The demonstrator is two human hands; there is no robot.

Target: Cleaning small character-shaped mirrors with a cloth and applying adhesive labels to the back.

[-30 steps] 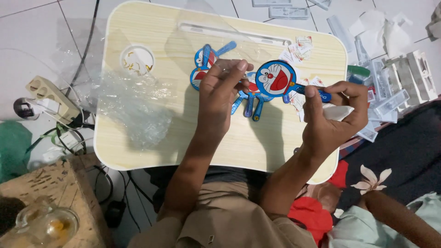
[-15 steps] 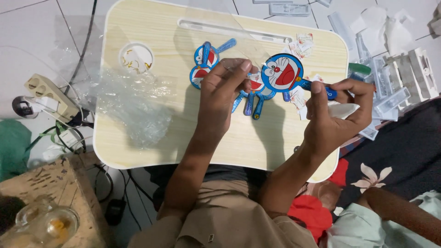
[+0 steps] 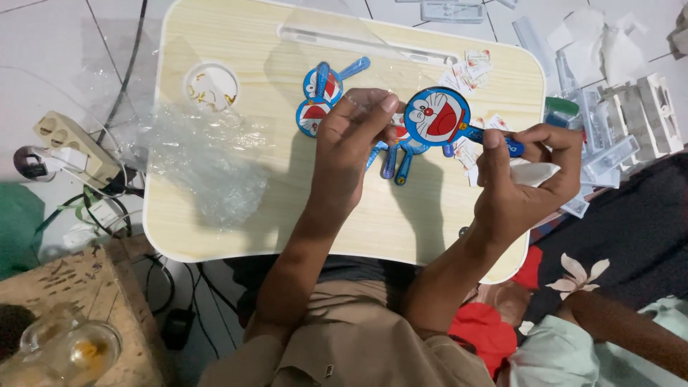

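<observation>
So the round blue fan (image 3: 437, 116) has lifted a bit toward 12 o'clock and swung over toward 9, its face now sitting closer to the left hand (image 3: 349, 147). The right hand (image 3: 522, 188) came along with it, fingers (image 3: 492, 140) pinching the handle a little higher above the tabletop (image 3: 229, 215). The left hand's fingertips now curl up right beside the fan's edge instead of lying flat over the pile.

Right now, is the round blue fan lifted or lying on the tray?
Lifted: right hand pinches its handle; fan rides above the tray.
</observation>
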